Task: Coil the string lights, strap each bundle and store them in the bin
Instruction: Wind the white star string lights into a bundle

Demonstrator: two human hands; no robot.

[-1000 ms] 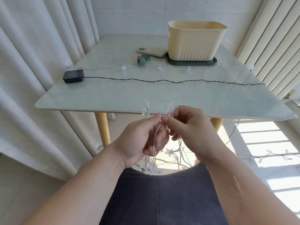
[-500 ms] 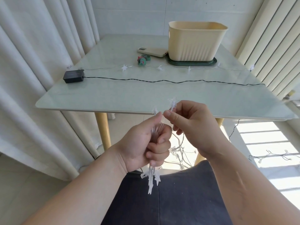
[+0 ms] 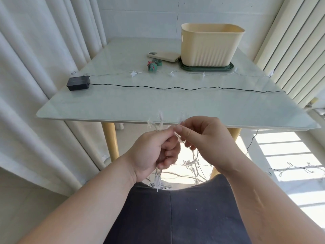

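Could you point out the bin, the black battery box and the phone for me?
bin (image 3: 209,51), head view, on its ribbed front wall.
black battery box (image 3: 78,80), head view, on its top face.
phone (image 3: 164,56), head view, on its pale back.

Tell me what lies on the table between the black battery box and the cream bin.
In the head view, the green strap rolls and a phone lie between the battery box and the bin.

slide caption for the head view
Left hand grips a star string-light bundle while the right hand pinches its wire, cream bin on table.
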